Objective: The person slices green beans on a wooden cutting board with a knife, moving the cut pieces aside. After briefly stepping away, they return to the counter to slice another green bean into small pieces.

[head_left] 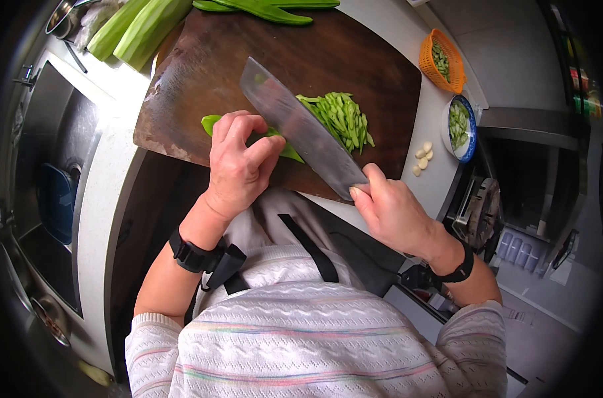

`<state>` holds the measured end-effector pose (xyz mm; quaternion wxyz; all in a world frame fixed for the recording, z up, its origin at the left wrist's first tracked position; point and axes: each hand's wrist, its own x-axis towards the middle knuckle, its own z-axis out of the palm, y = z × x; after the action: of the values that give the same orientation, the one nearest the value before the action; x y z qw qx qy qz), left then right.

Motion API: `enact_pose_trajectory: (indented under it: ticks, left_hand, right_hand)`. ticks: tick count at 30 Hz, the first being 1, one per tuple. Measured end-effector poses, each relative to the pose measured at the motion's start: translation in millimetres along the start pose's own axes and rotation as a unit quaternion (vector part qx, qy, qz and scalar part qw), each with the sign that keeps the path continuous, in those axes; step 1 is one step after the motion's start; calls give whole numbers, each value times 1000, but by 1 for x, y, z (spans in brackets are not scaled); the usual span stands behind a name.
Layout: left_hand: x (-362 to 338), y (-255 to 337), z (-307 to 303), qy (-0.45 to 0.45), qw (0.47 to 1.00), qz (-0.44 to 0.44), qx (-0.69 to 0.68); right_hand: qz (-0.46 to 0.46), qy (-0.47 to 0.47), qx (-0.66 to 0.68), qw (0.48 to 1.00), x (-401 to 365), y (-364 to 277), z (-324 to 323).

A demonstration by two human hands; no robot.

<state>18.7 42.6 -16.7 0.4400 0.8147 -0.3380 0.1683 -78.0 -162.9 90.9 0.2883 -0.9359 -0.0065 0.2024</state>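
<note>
A dark wooden cutting board (202,63) fills the upper middle of the view. My left hand (242,159) presses with curled fingers on a flat green pod (209,123) near the board's front edge. The handle of a wide-bladed knife (295,123) is in my right hand (398,209), with its blade slanting up and left across the board, beside my left fingertips. Right of the blade lies a pile of sliced green strips (341,118). Several whole green pods (268,9) rest at the board's far edge.
Long pale green stalks (142,33) lie at the upper left, above the sink (49,152). On the right are an orange basket (457,69) of green pieces, a blue-rimmed bowl (472,132) with chopped greens, garlic cloves (422,159), and a stove (484,212).
</note>
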Motion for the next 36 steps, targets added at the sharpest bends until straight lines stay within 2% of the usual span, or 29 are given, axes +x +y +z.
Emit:
enact_pose_trajectory:
  ticks: [3, 10, 29, 36]
  left_hand:
    - [-2, 2, 1, -3, 1000, -2, -1]
    - [-1, 1, 0, 12, 1000, 0, -9]
    - [-1, 1, -1, -4, 1000, -8, 0]
    - [-1, 1, -1, -6, 1000, -6, -3]
  right_hand:
    - [-25, 34, -28, 999, 16, 1, 21]
    - [12, 22, -10, 1000, 0, 11, 15]
    - [-14, 12, -18, 1000, -3, 1, 1]
    - [-10, 22, -8, 1000, 17, 2, 19]
